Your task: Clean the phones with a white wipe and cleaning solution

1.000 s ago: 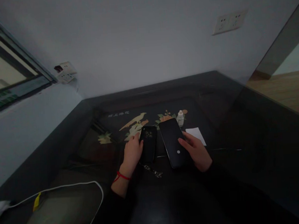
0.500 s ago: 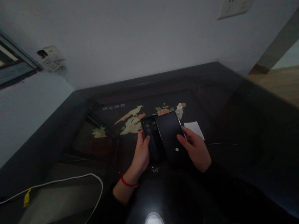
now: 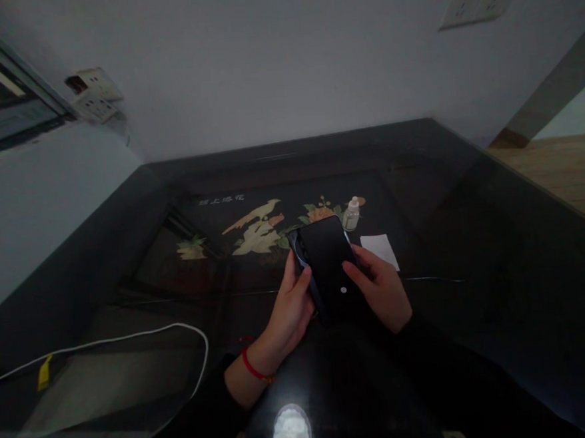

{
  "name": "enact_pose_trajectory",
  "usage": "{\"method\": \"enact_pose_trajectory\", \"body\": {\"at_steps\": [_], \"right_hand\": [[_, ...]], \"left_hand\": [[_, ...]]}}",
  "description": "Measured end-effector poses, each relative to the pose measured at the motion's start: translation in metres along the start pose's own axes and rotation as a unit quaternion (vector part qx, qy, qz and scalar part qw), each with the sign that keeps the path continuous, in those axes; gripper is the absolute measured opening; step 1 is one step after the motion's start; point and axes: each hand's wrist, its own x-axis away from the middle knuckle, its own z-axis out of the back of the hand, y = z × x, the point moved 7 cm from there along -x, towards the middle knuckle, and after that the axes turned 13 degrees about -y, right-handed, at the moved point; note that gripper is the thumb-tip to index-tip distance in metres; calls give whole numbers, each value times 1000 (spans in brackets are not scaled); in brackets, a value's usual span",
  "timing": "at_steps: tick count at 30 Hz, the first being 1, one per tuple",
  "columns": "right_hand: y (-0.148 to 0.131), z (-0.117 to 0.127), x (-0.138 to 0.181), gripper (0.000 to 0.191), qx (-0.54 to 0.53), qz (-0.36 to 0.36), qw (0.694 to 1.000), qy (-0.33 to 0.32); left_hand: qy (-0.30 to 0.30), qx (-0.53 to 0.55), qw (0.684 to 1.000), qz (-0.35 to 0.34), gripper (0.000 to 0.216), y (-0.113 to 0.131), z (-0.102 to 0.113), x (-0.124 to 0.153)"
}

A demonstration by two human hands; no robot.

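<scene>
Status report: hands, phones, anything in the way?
Left hand gripping dark flat phone. Right hand holding black rectangular phone, overlapping it. White paper sheet, small clear bottle nearby, neither seemingly blocking.

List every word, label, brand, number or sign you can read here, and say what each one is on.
"上" and "花": second and fourth of four pale characters on the dark tabletop; the first and third are too blurred to read.
Round white mark on the front phone: a sign, its detail too small to tell.
Bottle, yellow tag, white paper: no readable text.
No brand or number is readable.
</scene>
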Motion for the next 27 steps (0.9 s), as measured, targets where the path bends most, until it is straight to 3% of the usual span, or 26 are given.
{"method": "enact_pose_trajectory", "body": {"at_steps": [7, 11, 16, 21, 24, 27], "right_hand": [[2, -12, 0, 40, 26, -1, 998, -56], [-8, -16, 5, 52, 160, 20, 986, -47], [-11, -18, 11, 64, 357, -51, 932, -33], [-18, -23, 15, 68, 465, -44, 884, -34], [-17, -19, 13, 72, 443, -70, 893, -36], [-8, -12, 8, 76, 323, -91, 940, -59]], "left_hand": [[-16, -4, 1000, -14, 63, -3, 0, -1], [-16, -6, 1000, -8, 67, -7, 0, 0], [-16, -31, 999, -1, 69, -12, 2, 0], [-32, -68, 997, -4, 63, -12, 3, -2], [-26, -72, 997, 7, 61, -13, 5, -2], [-1, -64, 998, 13, 59, -11, 10, -2]]}}
